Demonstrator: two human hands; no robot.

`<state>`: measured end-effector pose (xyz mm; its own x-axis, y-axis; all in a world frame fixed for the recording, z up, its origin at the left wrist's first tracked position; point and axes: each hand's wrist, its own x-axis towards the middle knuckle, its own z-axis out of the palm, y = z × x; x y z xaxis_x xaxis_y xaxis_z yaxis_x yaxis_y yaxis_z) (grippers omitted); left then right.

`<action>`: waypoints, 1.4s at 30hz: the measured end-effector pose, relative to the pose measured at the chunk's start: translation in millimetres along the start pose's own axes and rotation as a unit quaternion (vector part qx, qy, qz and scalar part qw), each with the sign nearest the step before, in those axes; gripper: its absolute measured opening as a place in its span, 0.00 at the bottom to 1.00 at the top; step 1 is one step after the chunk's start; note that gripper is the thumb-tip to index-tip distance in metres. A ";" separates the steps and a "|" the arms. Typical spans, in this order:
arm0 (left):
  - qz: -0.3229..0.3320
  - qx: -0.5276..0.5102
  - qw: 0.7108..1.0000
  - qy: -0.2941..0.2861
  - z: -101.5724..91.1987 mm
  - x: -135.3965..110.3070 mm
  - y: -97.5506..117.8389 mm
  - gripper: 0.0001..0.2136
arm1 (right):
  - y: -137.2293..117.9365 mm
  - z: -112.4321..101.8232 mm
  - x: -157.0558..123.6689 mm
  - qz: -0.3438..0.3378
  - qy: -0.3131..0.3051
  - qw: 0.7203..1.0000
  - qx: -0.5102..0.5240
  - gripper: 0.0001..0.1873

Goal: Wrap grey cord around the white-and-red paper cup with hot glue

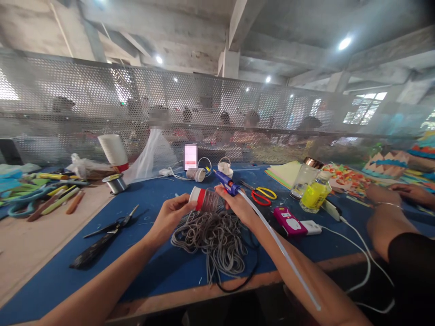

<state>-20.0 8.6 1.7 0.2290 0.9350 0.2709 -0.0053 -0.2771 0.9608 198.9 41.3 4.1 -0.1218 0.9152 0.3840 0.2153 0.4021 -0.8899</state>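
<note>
My left hand (170,216) is closed round the white-and-red end of a paper cup (204,199) wrapped in grey cord, held on its side above the blue mat (152,267). My right hand (238,206) grips a blue hot glue gun (224,181) with a long clear glue stick (272,235) trailing back over my forearm. The gun's nozzle points away, just above the cup. A loose pile of grey cord (214,240) lies on the mat right below both hands.
Black scissors (112,228) lie left of my hands; red-and-yellow scissors (261,195), a pink phone (288,221) with white charger cable, a glass and a yellow bottle (314,194) sit to the right. Another person's arms (390,217) rest at far right. A perforated metal screen (238,117) backs the table.
</note>
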 end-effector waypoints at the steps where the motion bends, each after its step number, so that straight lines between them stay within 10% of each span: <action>1: 0.008 0.004 1.000 0.011 -0.2 0.6 -0.1 0.09 | 0.2 0.5 -0.3 0.007 0.000 1.000 0.001 0.21; 18: -0.026 -0.089 0.993 0.067 -2.4 5.5 -6.8 0.08 | 1.3 12.5 -5.1 0.024 -0.055 0.994 0.087 0.31; 28: -0.013 -0.031 0.997 0.072 -1.0 6.0 -7.7 0.10 | 3.1 14.5 -5.6 -0.147 0.052 0.988 0.010 0.08; 42: 0.047 0.017 0.979 0.196 -8.1 9.6 -9.1 0.12 | 0.2 21.3 -14.1 -0.096 0.027 0.994 0.045 0.10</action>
<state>-25.6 21.9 -4.0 -0.1616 0.9167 0.3654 0.0255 -0.3663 0.9302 179.9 27.9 -6.7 -0.0986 0.8227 0.5598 0.1048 0.5680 -0.8163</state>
